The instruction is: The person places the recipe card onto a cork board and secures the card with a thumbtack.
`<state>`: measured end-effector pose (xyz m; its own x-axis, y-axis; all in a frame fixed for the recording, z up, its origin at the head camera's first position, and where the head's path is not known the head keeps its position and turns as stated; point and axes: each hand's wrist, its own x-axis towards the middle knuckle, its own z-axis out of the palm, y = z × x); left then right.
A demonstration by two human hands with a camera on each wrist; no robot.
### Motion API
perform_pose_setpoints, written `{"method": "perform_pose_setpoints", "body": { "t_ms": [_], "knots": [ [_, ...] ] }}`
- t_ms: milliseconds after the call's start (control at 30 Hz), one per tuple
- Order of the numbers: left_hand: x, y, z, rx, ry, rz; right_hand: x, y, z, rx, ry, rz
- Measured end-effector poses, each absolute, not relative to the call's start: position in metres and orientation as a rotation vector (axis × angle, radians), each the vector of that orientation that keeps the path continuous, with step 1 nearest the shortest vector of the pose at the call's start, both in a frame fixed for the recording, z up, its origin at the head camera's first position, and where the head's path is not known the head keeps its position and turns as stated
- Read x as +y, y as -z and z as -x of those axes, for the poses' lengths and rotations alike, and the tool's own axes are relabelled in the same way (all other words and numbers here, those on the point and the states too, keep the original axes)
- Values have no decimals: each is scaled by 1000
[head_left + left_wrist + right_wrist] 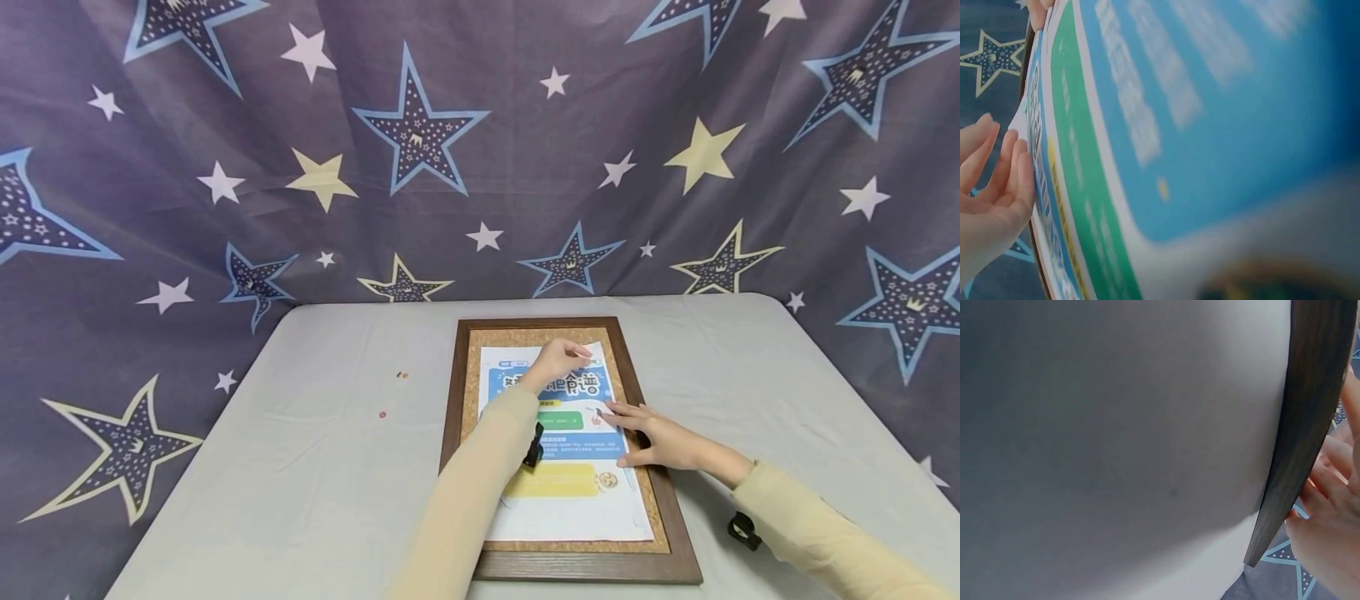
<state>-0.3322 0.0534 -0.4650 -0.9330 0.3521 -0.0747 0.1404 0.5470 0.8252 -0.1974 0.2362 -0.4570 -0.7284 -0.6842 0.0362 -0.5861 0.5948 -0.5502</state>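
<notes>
A printed poster (570, 521) with blue, green and yellow panels lies on a cork board (510, 337) with a dark wooden frame (585, 568). My left hand (557, 363) is over the poster's upper right corner. Its thumb and index fingertips meet there, pinching a small pale thing mostly hidden by the fingers; the other fingers extend in the left wrist view. With fingers spread, my right hand (663, 439) rests at the right edge of the poster, fingertips on the paper and palm across the frame's side. In the right wrist view it lies along the frame (1300, 419).
The board lies on a table with a pale grey cloth (337, 467). Several tiny coloured pieces (402, 375) lie left of the board, with a small red piece (382, 414) nearer me. A star-patterned curtain (510, 167) hangs behind the table.
</notes>
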Motion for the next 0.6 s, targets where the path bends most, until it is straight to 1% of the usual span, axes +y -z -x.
{"method": "perform_pose_setpoints", "body": {
  "t_ms": [67,167,367,600],
  "knots": [
    [48,451,319,2552,-1307,-434,236,457,197,2645,810,1065],
    [41,442,310,2557,-1271,-501,236,458,198,2650,807,1065],
    [28,436,308,2564,-1194,-619,236,458,197,2649,811,1066],
    [12,421,299,2543,-1167,-709,234,456,196,2653,804,1051]
  ]
}}
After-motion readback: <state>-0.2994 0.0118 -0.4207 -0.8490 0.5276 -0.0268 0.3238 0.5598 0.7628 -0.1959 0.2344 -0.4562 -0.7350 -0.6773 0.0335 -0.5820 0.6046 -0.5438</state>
